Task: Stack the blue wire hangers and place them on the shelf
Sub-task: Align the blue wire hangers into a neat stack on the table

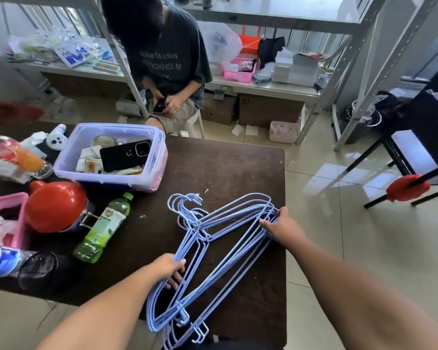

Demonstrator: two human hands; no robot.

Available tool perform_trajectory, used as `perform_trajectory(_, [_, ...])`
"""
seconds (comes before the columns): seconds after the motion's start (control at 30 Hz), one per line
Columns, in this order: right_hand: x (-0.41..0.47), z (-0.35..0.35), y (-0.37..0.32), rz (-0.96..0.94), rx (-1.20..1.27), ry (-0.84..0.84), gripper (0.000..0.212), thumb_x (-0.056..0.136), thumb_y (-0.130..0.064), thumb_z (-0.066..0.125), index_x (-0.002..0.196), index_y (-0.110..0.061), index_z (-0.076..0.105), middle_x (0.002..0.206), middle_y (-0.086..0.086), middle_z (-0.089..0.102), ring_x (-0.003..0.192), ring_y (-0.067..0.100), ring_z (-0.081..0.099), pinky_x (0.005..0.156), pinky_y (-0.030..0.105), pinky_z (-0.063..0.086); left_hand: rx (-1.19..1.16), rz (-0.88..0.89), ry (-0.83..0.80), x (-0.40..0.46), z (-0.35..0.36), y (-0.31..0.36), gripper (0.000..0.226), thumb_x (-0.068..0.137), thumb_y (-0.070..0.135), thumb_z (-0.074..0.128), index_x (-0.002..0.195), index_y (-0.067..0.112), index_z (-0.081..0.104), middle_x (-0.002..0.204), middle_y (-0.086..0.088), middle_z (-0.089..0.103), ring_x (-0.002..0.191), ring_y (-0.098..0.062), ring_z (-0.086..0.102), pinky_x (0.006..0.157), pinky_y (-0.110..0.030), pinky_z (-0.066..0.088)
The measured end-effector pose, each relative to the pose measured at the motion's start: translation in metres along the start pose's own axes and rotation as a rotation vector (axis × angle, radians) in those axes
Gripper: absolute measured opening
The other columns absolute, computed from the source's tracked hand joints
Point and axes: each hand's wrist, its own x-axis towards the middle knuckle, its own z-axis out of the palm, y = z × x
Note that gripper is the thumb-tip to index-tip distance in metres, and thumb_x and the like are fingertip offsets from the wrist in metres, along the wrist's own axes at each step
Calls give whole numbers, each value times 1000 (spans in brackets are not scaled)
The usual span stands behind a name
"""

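Observation:
Several blue wire hangers [220, 251] lie overlapped on the dark brown table [225, 168], hooks pointing away toward the table's middle. My left hand [171, 267] grips the near-left corner of the bundle. My right hand [280, 226] holds the far-right corner at the table's right edge. A few more hangers [185, 327] lie under the bundle at the near edge, hooks toward me. The metal shelf [263, 87] stands behind the table, its lower level holding baskets and boxes.
A clear lavender bin [68, 157] with a phone sits at the far left of the table. A green bottle [104, 228], red helmet [56, 205] and pink basket [20, 198] crowd the left. A seated person [162, 72] is beyond the table. Tiled floor lies to the right.

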Motion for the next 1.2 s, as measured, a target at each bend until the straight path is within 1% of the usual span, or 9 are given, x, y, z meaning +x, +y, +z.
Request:
perform_trajectory(0.2, [2, 0, -4, 31, -50, 8, 57, 82, -64, 59, 110, -20, 36, 102, 6, 65, 89, 29, 66, 79, 45, 55, -58, -5, -36, -1, -4, 1, 35, 104, 38, 35, 88, 11, 49, 71, -12, 72, 44, -18, 60, 46, -22, 45])
perform_trajectory(0.3, [4, -2, -9, 64, -80, -2, 66, 79, -69, 57, 116, -19, 35, 106, 6, 65, 92, 31, 66, 81, 47, 56, -75, -12, -37, 2, -5, 0, 43, 101, 48, 34, 89, 10, 51, 78, -17, 74, 47, -21, 63, 47, -24, 48])
perform_trajectory(0.4, [8, -3, -14, 104, -79, -17, 76, 78, -72, 55, 125, -17, 33, 110, 8, 65, 94, 31, 67, 81, 48, 57, -105, -8, -3, 3, -5, 1, 55, 97, 59, 33, 89, 8, 54, 73, -18, 74, 50, -26, 65, 49, -27, 52])
perform_trajectory(0.57, [7, 4, -21, 150, -22, 36, 72, 78, -64, 59, 125, -14, 37, 124, 11, 58, 106, 34, 62, 89, 47, 52, -144, 0, 3, -2, -7, 5, 63, 94, 66, 30, 93, 9, 57, 76, -21, 72, 55, -28, 68, 53, -30, 55])
perform_trajectory(0.73, [8, 10, -30, 228, 65, 63, 72, 74, -50, 64, 131, -12, 42, 129, 17, 44, 109, 37, 55, 91, 44, 50, -184, 68, 146, 0, -1, 7, 48, 98, 53, 38, 91, 10, 60, 68, -16, 67, 50, -25, 66, 50, -28, 53])
perform_trajectory(0.9, [8, 14, -28, 236, 97, 112, 64, 74, -45, 62, 127, -12, 48, 125, 17, 47, 104, 37, 57, 92, 45, 51, -205, 164, 249, 1, 3, 9, 33, 99, 39, 49, 99, 10, 66, 74, -9, 65, 51, -18, 63, 48, -25, 48])
perform_trajectory(1.0, [6, 14, -27, 238, 103, 133, 61, 73, -44, 63, 124, -11, 53, 122, 16, 50, 100, 36, 60, 86, 41, 52, -183, 240, 288, -1, -2, 6, 24, 97, 31, 55, 105, 13, 69, 84, -8, 69, 63, -19, 65, 55, -27, 50])
perform_trajectory(1.1, [6, 14, -26, 239, 98, 139, 65, 71, -45, 67, 123, -9, 52, 125, 17, 48, 109, 37, 55, 92, 44, 51, -109, 350, 402, -2, -7, 1, 11, 91, 26, 66, 100, 21, 69, 93, -6, 71, 80, -17, 66, 70, -26, 50])
perform_trajectory(1.2, [-3, 12, -25, 115, -42, 223, 55, 76, -32, 68, 119, -8, 45, 130, 17, 38, 122, 37, 38, 97, 43, 42, -54, 379, 519, -1, -7, -3, 29, 85, 25, 73, 112, 18, 67, 99, -1, 66, 93, -16, 61, 85, -31, 49])
